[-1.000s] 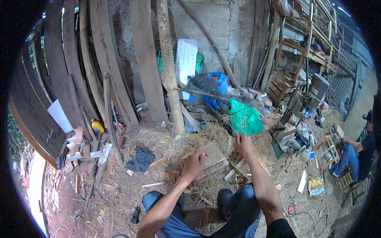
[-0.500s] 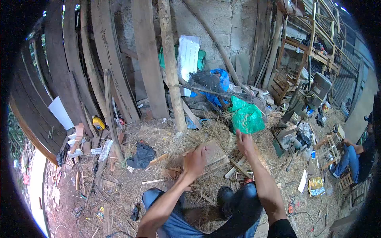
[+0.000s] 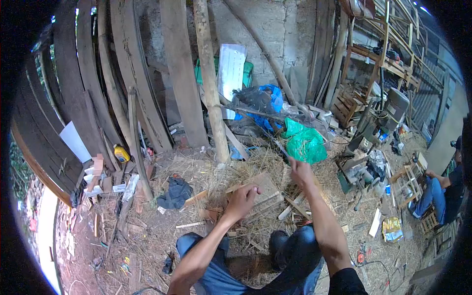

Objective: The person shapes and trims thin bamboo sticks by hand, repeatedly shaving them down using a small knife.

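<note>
My right hand [image 3: 302,176] is closed around the handle end of what looks like a long knife [image 3: 281,147]. Its thin grey blade points up and to the left, in front of the green plastic bag [image 3: 307,143]. The handle is hidden in my fist. My left hand [image 3: 242,201] has its fingers curled shut beside the left edge of a flat wooden block [image 3: 268,191]; whatever is in it, if anything, is hidden. The block lies on the straw-covered ground between my knees and the bag.
A wooden post [image 3: 209,98] stands ahead, near blue plastic [image 3: 271,98]. A black cloth [image 3: 175,192] and wood scraps lie left. Planks [image 3: 182,73] lean along the wall. At far right a person [image 3: 437,191] sits by a small wooden frame [image 3: 408,184].
My right hand has tilted, and the blade now shows pointing up-left. My left hand has shifted slightly, its fingers still curled.
</note>
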Demonstrator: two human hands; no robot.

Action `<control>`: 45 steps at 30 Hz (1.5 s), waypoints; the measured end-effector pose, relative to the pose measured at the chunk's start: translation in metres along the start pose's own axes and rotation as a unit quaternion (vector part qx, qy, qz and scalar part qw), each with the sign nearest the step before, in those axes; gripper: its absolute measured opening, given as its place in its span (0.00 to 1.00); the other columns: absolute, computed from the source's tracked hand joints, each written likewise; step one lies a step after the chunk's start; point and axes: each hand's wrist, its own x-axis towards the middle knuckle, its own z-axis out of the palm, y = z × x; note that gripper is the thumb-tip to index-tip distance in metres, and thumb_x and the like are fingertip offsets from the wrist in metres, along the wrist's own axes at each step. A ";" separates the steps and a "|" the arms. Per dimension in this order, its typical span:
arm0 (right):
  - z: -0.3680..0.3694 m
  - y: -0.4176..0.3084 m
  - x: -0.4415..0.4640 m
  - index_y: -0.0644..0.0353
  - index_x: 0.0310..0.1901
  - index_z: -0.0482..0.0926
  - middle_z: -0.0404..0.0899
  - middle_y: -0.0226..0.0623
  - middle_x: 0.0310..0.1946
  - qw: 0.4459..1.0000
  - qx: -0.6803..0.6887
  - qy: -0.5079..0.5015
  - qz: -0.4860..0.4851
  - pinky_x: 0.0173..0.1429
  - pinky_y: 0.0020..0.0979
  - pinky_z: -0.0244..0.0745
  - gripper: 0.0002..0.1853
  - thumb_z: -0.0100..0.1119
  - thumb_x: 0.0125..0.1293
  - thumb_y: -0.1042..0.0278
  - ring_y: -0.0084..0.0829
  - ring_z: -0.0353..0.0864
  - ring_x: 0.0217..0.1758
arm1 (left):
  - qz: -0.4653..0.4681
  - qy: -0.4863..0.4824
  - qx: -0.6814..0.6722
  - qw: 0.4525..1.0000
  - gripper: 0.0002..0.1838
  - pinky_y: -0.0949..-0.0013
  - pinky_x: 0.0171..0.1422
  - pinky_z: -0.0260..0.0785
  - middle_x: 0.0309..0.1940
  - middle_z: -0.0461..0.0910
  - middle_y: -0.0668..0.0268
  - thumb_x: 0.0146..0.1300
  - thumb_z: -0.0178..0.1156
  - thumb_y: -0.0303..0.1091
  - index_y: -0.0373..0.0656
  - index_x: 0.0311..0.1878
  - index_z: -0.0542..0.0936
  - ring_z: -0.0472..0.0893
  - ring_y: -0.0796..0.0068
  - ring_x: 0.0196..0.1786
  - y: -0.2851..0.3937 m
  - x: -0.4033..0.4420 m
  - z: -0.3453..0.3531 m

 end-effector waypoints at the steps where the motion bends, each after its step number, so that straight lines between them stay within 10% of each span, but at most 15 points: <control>1: 0.002 0.006 0.001 0.64 0.27 0.80 0.74 0.54 0.18 1.000 0.003 0.004 0.000 0.32 0.52 0.68 0.23 0.47 0.69 0.52 0.58 0.75 0.26 | -0.064 -0.050 0.006 0.997 0.14 0.67 0.39 0.67 0.23 0.72 0.64 0.70 0.45 0.38 0.39 0.42 0.77 0.73 0.73 0.29 0.005 -0.002 -0.006; 11: -0.011 -0.048 -0.043 0.61 0.33 0.79 0.76 0.54 0.21 0.980 0.013 -0.056 -0.188 0.32 0.50 0.71 0.16 0.48 0.69 0.58 0.56 0.76 0.26 | -0.114 -0.011 -0.158 0.981 0.13 0.76 0.26 0.56 0.20 0.63 0.76 0.71 0.44 0.39 0.42 0.39 0.76 0.63 0.84 0.22 -0.013 0.017 0.018; 13: -0.003 -0.044 -0.042 0.61 0.32 0.78 0.76 0.54 0.21 0.973 -0.005 -0.070 -0.222 0.31 0.49 0.71 0.16 0.48 0.68 0.58 0.56 0.76 0.25 | 0.015 0.021 -0.083 0.996 0.13 0.74 0.27 0.56 0.20 0.63 0.76 0.71 0.44 0.38 0.42 0.37 0.75 0.61 0.83 0.22 -0.011 0.018 0.022; 19: 0.013 0.030 -0.015 0.60 0.33 0.79 0.76 0.57 0.24 0.999 -0.015 -0.034 -0.006 0.36 0.52 0.70 0.21 0.42 0.71 0.52 0.57 0.77 0.32 | -0.046 0.000 -0.102 0.994 0.15 0.67 0.40 0.65 0.27 0.75 0.61 0.69 0.45 0.37 0.37 0.37 0.76 0.73 0.70 0.32 -0.022 0.013 0.020; 25: -0.011 -0.025 -0.022 0.64 0.34 0.71 0.77 0.52 0.23 1.000 0.006 -0.013 0.006 0.34 0.47 0.68 0.15 0.47 0.69 0.60 0.55 0.76 0.29 | -0.066 0.018 -0.131 0.989 0.12 0.75 0.30 0.57 0.22 0.63 0.76 0.71 0.45 0.35 0.41 0.39 0.76 0.62 0.84 0.25 -0.022 0.025 0.022; 28: 0.003 -0.020 -0.020 0.65 0.38 0.70 0.72 0.31 0.17 0.979 0.199 0.025 -0.036 0.23 0.28 0.63 0.08 0.47 0.69 0.68 0.21 0.70 0.19 | -0.034 0.002 -0.094 0.995 0.12 0.75 0.30 0.58 0.22 0.63 0.75 0.71 0.45 0.35 0.40 0.40 0.76 0.62 0.84 0.25 -0.013 0.022 0.028; 37: 0.003 -0.016 -0.022 0.63 0.44 0.71 0.72 0.30 0.19 0.976 0.213 0.041 -0.021 0.19 0.26 0.62 0.08 0.45 0.71 0.68 0.19 0.69 0.16 | -0.076 0.029 -0.065 0.995 0.13 0.67 0.46 0.68 0.34 0.79 0.59 0.68 0.48 0.38 0.39 0.45 0.76 0.78 0.70 0.38 -0.009 0.019 0.021; 39: -0.003 -0.018 -0.022 0.65 0.46 0.72 0.78 0.42 0.26 0.946 0.316 0.045 0.050 0.35 0.33 0.72 0.10 0.49 0.67 0.69 0.31 0.79 0.30 | -0.084 0.025 -0.073 0.993 0.13 0.68 0.48 0.68 0.35 0.79 0.59 0.68 0.49 0.38 0.39 0.45 0.77 0.78 0.70 0.40 -0.005 0.020 0.019; 45: -0.004 -0.013 -0.022 0.63 0.47 0.71 0.74 0.32 0.23 0.928 0.360 -0.035 0.093 0.20 0.24 0.63 0.11 0.46 0.70 0.66 0.19 0.68 0.17 | -0.113 -0.016 -0.165 0.980 0.12 0.68 0.50 0.68 0.37 0.81 0.59 0.66 0.52 0.38 0.39 0.44 0.78 0.79 0.70 0.43 -0.014 0.020 0.022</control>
